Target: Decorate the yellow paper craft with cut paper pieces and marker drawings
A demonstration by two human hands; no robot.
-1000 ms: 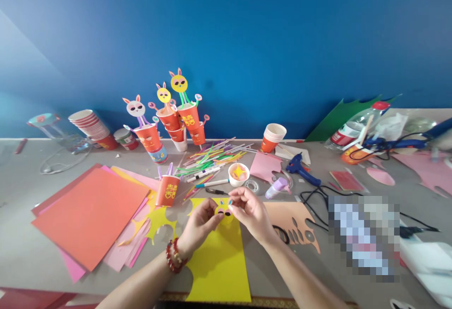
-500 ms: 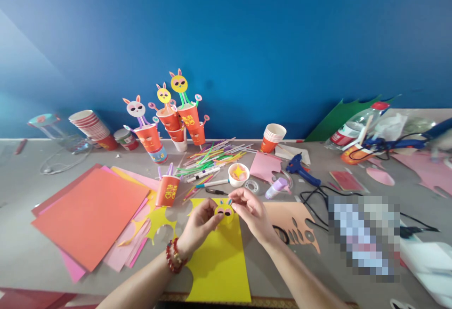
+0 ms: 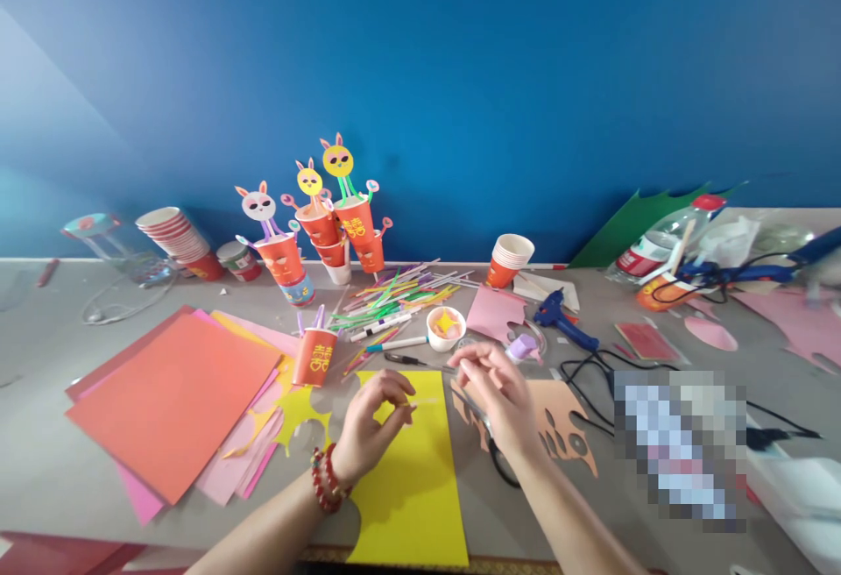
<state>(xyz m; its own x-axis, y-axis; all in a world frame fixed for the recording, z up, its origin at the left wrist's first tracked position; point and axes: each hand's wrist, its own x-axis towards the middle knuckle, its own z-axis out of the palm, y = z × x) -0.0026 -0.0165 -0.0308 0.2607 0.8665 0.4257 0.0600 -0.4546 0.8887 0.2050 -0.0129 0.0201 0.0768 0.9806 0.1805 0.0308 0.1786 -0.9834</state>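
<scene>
My left hand (image 3: 378,422), wearing red bead bracelets, is closed in a pinch above the yellow paper sheet (image 3: 413,487). Between its thumb and fingers is the small yellow paper rabbit face (image 3: 408,407), now seen nearly edge-on. A pale, blurred streak extends rightward from it. To the right, my right hand (image 3: 496,391) is raised with curled fingers, thumb and forefinger close together. Anything in that pinch is too small to make out. Scissors (image 3: 503,465) lie beneath the right hand, partly hidden by it, beside peach paper (image 3: 568,435) with cut-out holes.
Orange paper (image 3: 177,408) tops a stack at left, near a red cup (image 3: 315,358). Behind stand cups with rabbit faces (image 3: 338,160), colored sticks (image 3: 394,294), and a white bowl (image 3: 445,328) of cut pieces. A blue glue gun (image 3: 565,321) and black cables lie rightward.
The rabbit face has tilted from facing me to nearly edge-on in my left hand. My right hand has left it and moved right, uncovering part of the scissors.
</scene>
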